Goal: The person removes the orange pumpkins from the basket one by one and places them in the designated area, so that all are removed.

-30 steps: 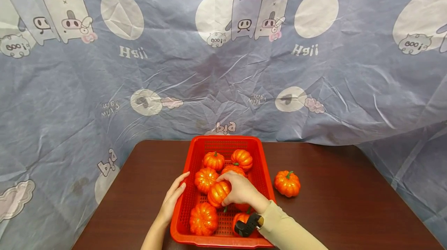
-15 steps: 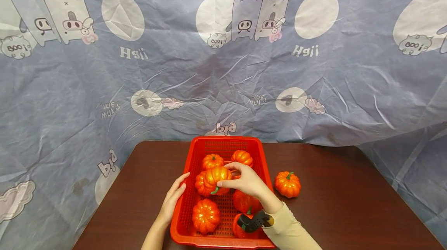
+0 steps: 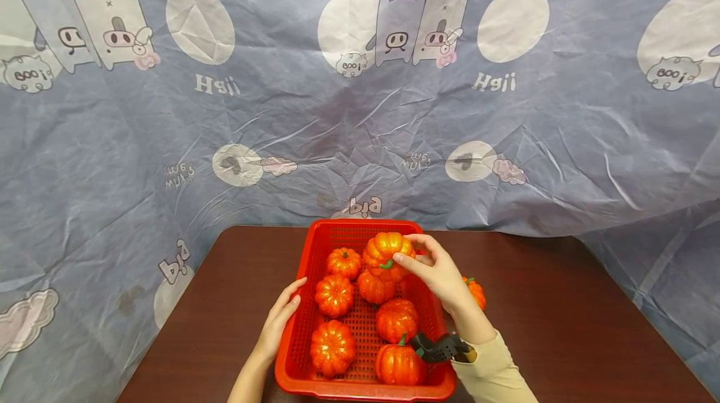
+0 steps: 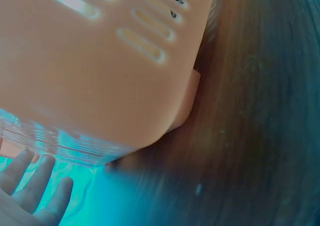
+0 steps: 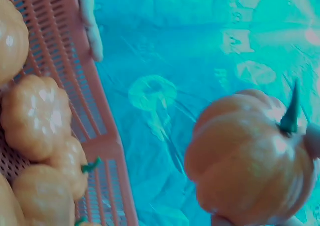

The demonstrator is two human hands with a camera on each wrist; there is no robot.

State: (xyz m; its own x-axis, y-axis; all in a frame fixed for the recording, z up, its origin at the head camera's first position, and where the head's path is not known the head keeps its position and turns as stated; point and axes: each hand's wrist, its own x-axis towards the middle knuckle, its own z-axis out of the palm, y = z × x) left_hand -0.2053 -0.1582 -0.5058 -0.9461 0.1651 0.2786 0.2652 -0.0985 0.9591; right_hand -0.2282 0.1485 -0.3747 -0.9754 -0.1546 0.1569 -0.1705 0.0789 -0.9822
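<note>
My right hand [image 3: 441,273] holds a small orange pumpkin [image 3: 388,248] with a green stem, pinched between thumb and fingers above the far right part of a red plastic basket [image 3: 360,388]. In the right wrist view the held pumpkin [image 5: 245,161] shows large, its stem tipped up, with fingertips at its edge. My left hand [image 3: 277,323] rests against the basket's left side, fingers extended. The left wrist view shows those fingers [image 4: 37,183] beside the basket's slotted wall [image 4: 100,81]. Several pumpkins lie inside, among them one near the front left [image 3: 332,348] and one at the front right [image 3: 400,365].
Another pumpkin [image 3: 477,294] stands on the dark brown table [image 3: 551,315] right of the basket, partly hidden behind my right wrist. A blue-grey printed cloth [image 3: 360,109] hangs behind and at the sides. A black wrist camera [image 3: 439,348] sits over the basket's right rim.
My right hand has lifted the pumpkin from the middle of the basket and carried it up and away, toward the far right. The left hand stays at the basket's side.
</note>
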